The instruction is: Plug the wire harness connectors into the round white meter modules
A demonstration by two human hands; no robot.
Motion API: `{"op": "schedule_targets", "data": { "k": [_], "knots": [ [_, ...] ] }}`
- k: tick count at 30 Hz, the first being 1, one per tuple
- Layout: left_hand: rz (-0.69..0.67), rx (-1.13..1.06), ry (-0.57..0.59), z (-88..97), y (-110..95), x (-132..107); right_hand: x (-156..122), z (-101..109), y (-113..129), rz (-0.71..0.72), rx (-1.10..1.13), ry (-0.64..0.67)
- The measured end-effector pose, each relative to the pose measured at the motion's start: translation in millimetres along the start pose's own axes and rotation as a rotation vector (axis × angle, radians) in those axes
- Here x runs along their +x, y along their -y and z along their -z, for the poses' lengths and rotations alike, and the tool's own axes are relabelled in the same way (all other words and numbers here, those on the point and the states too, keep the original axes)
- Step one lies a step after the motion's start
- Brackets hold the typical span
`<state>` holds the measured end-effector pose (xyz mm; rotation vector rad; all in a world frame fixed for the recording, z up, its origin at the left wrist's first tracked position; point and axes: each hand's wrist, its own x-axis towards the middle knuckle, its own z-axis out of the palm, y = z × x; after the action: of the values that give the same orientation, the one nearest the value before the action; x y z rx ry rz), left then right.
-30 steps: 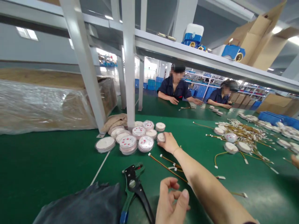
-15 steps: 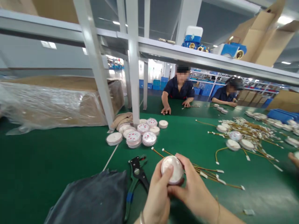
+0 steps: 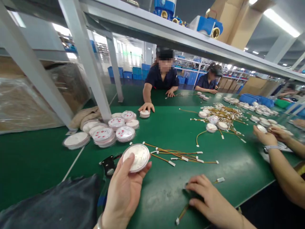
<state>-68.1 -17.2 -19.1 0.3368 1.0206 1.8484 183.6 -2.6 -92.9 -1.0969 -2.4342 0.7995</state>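
My left hand [image 3: 124, 194] is raised over the green table [image 3: 166, 130], its fingers closed round the rim of a round white disc [image 3: 136, 157] with the flat face toward me. My right hand [image 3: 209, 202] rests low near the table's front edge with its fingers curled down. A yellow wire with a white end [image 3: 181, 215] runs out from under it. A loose bundle of yellow wires [image 3: 181, 156] lies just beyond both hands.
Several stacked discs [image 3: 111, 130] sit left of centre by a metal post [image 3: 88, 70]. Black pliers [image 3: 108, 165] and a dark cloth [image 3: 54, 206] lie by my left hand. A person opposite touches a disc [image 3: 145, 113]. Another person's hands [image 3: 269, 136] work at the right, near a wire pile [image 3: 221, 116].
My right hand has let go of the disc and dropped to the table's front edge. My left hand keeps the disc alone. The person opposite has reached forward onto a disc.
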Motion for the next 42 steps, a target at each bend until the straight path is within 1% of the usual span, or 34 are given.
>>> {"op": "schedule_targets", "data": {
  "k": [1, 2, 5, 7, 9, 10, 11, 12, 13, 15, 16, 17, 19, 21, 23, 24, 26, 28, 29, 31, 33, 35, 37, 39, 42],
  "knots": [
    [0.035, 0.003, 0.017, -1.7, 2, -2, -4, -4, 3, 0.012, -0.016, 0.026],
    [0.073, 0.009, 0.036, -3.8, 4, -4, -5, -9, 4, 0.012, -0.034, 0.022],
    [0.168, 0.062, 0.068, -10.9, 11, -7, 1, -24, 3, -0.01, -0.089, -0.076],
    [0.218, 0.109, 0.068, -14.8, 14, -6, 10, -29, 2, 0.058, -0.122, -0.109],
    [0.264, 0.133, 0.06, -17.1, 17, -3, 17, -29, 2, 0.174, -0.125, -0.102],
    [0.281, 0.14, 0.052, -17.8, 18, -2, 18, -26, 2, 0.201, -0.109, -0.105],
    [0.29, 0.146, 0.045, -18.2, 20, -1, 17, -22, 2, 0.19, -0.086, -0.133],
    [0.295, 0.151, 0.042, -18.3, 21, -1, 12, -17, 0, 0.136, -0.069, -0.194],
    [0.3, 0.157, 0.044, -18.4, 22, -2, 6, -11, -5, 0.045, -0.07, -0.28],
    [0.314, 0.162, 0.057, -17.9, 24, -5, -13, -2, -20, -0.181, -0.138, -0.464],
    [0.327, 0.162, 0.07, -17.4, 25, -8, -23, 2, -31, -0.285, -0.193, -0.532],
    [0.347, 0.158, 0.088, -16.6, 26, -10, -32, 4, -42, -0.36, -0.238, -0.564],
    [0.422, 0.134, 0.148, -14.4, 28, -17, -47, 4, -62, -0.421, -0.24, -0.56],
    [0.508, 0.084, 0.239, -11.5, 30, -22, -54, 2, -72, -0.427, -0.108, -0.544],
    [0.558, 0.027, 0.32, -9.0, 31, -26, -56, 0, -68, -0.448, 0.135, -0.569],
    [0.56, 0.009, 0.348, -8.1, 32, -28, -54, 1, -63, -0.46, 0.281, -0.61],
    [0.555, -0.001, 0.386, -6.9, 33, -30, -49, 7, -46, -0.429, 0.592, -0.762],
    [0.549, 0.012, 0.403, -6.1, 33, -32, -41, 17, -28, -0.304, 0.884, -0.939],
    [0.547, 0.019, 0.412, -5.6, 33, -32, -36, 24, -19, -0.224, 1.009, -1.001],
    [0.552, 0.035, 0.44, -4.5, 32, -34, -27, 35, -5, -0.1, 1.215, -1.053],
    [0.562, 0.049, 0.48, -4.1, 29, -36, -18, 41, 6, -0.062, 1.359, -1.045],
    [0.573, 0.063, 0.492, -5.7, 27, -37, -10, 41, 14, -0.082, 1.463, -0.984],
    [0.576, 0.075, 0.446, -9.2, 25, -39, -2, 37, 22, -0.115, 1.549, -0.887],
    [0.58, 0.095, 0.368, -12.7, 23, -38, 5, 31, 29, -0.143, 1.632, -0.799],
    [0.571, 0.127, 0.285, -13.7, 24, -33, 13, 26, 36, -0.148, 1.731, -0.742]
  ]
}}
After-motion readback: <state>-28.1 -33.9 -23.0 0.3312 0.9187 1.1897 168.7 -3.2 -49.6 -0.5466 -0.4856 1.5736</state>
